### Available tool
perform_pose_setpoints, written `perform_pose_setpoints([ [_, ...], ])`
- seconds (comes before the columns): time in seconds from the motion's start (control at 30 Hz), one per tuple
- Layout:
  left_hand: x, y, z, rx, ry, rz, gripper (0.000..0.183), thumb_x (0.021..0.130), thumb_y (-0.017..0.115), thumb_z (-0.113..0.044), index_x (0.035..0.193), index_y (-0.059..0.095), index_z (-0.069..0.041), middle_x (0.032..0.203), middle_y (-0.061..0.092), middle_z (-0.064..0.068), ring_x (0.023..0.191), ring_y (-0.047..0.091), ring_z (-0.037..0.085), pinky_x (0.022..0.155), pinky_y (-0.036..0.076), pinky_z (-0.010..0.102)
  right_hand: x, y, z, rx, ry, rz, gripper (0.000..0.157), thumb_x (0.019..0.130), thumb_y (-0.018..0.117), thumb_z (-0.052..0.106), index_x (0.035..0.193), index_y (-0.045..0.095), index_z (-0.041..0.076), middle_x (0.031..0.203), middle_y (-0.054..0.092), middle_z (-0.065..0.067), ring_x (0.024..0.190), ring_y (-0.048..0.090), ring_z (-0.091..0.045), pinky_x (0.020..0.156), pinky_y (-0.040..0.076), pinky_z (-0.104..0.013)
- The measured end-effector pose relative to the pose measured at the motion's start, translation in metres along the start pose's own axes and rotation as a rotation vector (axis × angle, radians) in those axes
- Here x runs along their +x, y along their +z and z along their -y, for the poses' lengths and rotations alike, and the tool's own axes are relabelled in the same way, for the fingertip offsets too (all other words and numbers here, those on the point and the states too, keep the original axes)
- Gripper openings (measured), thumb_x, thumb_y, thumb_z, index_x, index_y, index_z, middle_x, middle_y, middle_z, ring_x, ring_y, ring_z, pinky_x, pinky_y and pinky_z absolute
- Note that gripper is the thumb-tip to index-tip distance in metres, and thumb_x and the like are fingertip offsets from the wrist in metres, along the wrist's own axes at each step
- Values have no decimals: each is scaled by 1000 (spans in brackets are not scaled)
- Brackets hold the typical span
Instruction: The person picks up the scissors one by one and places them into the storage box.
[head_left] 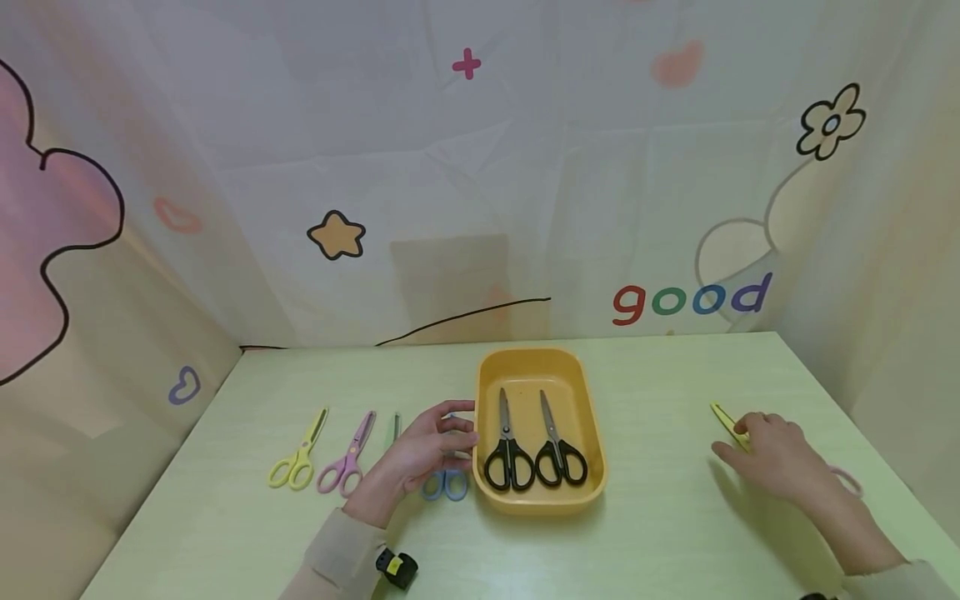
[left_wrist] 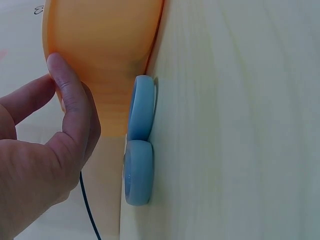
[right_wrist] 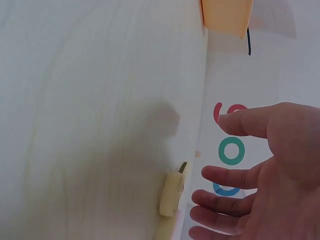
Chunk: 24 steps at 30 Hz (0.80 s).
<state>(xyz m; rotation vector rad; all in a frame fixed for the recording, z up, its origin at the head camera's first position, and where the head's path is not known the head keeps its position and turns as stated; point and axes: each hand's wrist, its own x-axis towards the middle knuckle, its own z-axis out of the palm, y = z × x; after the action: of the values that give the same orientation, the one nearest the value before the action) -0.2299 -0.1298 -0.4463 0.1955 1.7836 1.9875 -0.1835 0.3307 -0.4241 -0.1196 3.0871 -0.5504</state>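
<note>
Holding, left side: my left hand (head_left: 423, 446) pinches the left rim of a yellow, rounded-rectangular tray (head_left: 536, 365), apparently plastic, its fingertips against the outer wall.
Hovering, right side: my right hand (head_left: 780, 454) is spread above a pair of slim yellow plastic scissors (head_left: 730, 426), thumb well apart from the fingers and nothing gripped; my two hands are far from each other.
Tray's place: midway along the far edge of the pale green table (head_left: 637, 533), carrying two pairs of black-handled metal scissors (head_left: 511, 458) side by side, blades towards that edge.
Yellow pair's place: near the table's right edge, slanting, tip towards the far edge, partly hidden by my hand.
Pink loop: a pink plastic handle loop (head_left: 849, 476) shows past my right wrist, closer to the right edge; the rest is hidden.
Left row: between the table's left edge and the tray lie a second yellow pair (head_left: 303, 452), a pinkish-purple pair (head_left: 351, 457), a pale green pair (head_left: 394, 427) partly behind my hand, and blue handle loops (left_wrist: 145, 172) just beside the tray.
Yellow pair's handling: I judge it light, stiff, slightly slick; best pinched across the middle, clear of the tip.
Tray's handling: probably light and rigid; tilting could slide the black-handled pairs, so a level rim hold suits.
</note>
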Motion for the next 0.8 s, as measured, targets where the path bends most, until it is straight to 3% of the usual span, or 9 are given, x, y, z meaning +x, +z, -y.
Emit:
perform_pose_setpoints([
  [0.13,0,0,0,4,-2,-3,59,97,64,4,151,38,3,107,56,10,81,64,18,68,59,28,0,3,-6,-19,5,47,49,98,68,34,100,60,-15,106,54,-42,97,49,-61,82,43,-67],
  [0.27,0,0,0,5,-3,-4,59,98,64,3,150,38,2,106,56,10,81,64,18,68,59,29,1,6,-10,-25,2,77,48,98,67,34,99,63,-13,119,47,-52,111,43,-71,89,41,-72],
  [0.57,0,0,0,10,0,-6,58,98,64,3,150,39,2,106,56,10,82,64,17,68,59,29,3,10,-6,-4,-64,49,44,98,68,29,98,66,-15,103,65,-38,126,29,-73,103,27,-77],
  [0.7,0,1,0,11,4,-7,58,98,64,3,150,39,2,106,56,10,82,64,18,68,59,29,6,10,0,-35,-82,47,43,98,68,31,97,69,-12,88,68,-20,107,53,-57,92,45,-62],
  [0.8,0,1,0,6,2,-3,58,98,64,3,150,38,3,106,56,10,82,64,17,68,59,29,7,11,5,-40,-92,47,44,98,69,33,99,69,-11,84,65,-11,90,54,-39,76,45,-50],
])
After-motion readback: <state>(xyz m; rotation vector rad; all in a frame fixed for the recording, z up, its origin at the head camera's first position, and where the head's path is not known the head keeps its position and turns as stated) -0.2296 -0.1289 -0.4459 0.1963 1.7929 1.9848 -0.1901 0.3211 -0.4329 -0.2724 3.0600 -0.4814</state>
